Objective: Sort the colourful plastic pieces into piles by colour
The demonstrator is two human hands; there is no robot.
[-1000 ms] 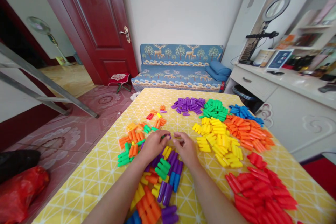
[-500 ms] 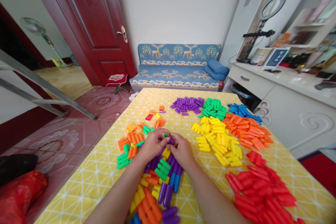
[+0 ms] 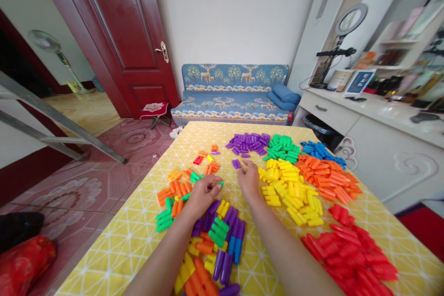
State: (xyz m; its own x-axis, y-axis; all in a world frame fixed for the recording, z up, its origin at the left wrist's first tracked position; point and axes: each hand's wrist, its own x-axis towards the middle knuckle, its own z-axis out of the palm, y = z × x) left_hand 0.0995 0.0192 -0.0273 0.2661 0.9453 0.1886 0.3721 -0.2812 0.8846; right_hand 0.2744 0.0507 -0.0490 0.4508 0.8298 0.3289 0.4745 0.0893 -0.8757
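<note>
My left hand (image 3: 205,192) is closed in a pinch on a small green plastic block (image 3: 221,184), only partly showing between its fingers. My right hand (image 3: 248,179) reaches forward with thumb and forefinger apart. Just beyond its fingertips is a purple block (image 3: 236,163), apart from the purple pile. Below and between my forearms lies a mixed heap of rounded finger-shaped blocks: a green block (image 3: 218,231) on top, purple blocks (image 3: 223,266), a blue block (image 3: 236,249) and orange blocks (image 3: 199,277).
Sorted piles cover the right and back of the yellow tablecloth (image 3: 114,249): purple (image 3: 249,142), green (image 3: 282,148), blue (image 3: 321,153), yellow (image 3: 294,187), orange (image 3: 326,175) and red (image 3: 350,254). Loose orange blocks (image 3: 179,187) and green blocks (image 3: 164,218) lie at the left. A blue sofa (image 3: 232,97) stands behind.
My hands were together over the heap on a purple and a green block. They have parted: the right moved forward and let go of the purple block; the left keeps the green one.
</note>
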